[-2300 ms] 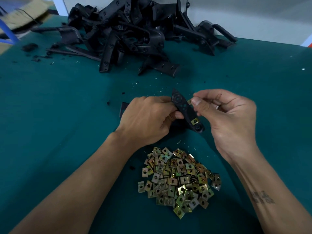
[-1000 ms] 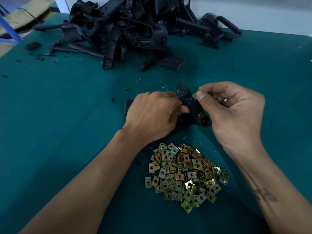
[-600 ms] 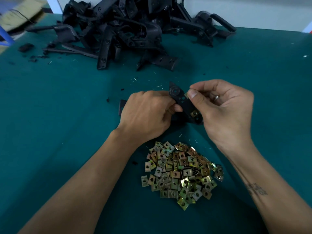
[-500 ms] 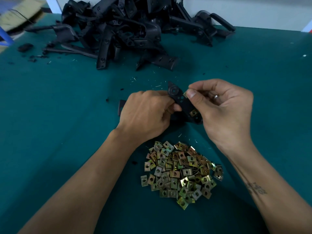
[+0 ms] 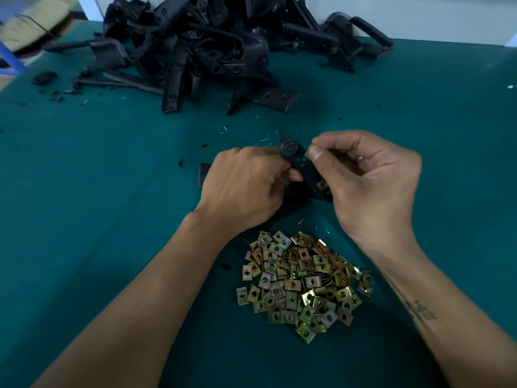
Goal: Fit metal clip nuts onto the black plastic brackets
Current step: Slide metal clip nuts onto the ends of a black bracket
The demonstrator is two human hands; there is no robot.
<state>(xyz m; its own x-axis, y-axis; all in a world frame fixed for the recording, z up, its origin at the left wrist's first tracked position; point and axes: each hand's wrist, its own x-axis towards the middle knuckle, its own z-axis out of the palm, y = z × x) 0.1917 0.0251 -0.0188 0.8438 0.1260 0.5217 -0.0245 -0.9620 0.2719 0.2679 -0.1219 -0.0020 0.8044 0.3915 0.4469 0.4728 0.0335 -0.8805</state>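
1. Right hand (image 5: 372, 186): thumb and forefinger pinch a clip nut (image 5: 307, 154) against the upper right edge of the bracket (image 5: 303, 166). I read this as the second nut being pushed on.

2. Left hand (image 5: 246, 186): fingers curled round the bracket's left side, steadying it just above the cloth.

3. Bracket: black, held centre, tilted, round boss at the far end. One fitted nut (image 5: 322, 185) sits near its lower end.

4. Change: over the last two seconds the pinch has stayed at the same edge and the nut has barely shifted; I judge it not yet seated.

5. Loose clip nuts (image 5: 305, 284): heap near me, below the hands.

6. Bracket pile (image 5: 212, 49): far side, well apart, on the green table (image 5: 84, 191).
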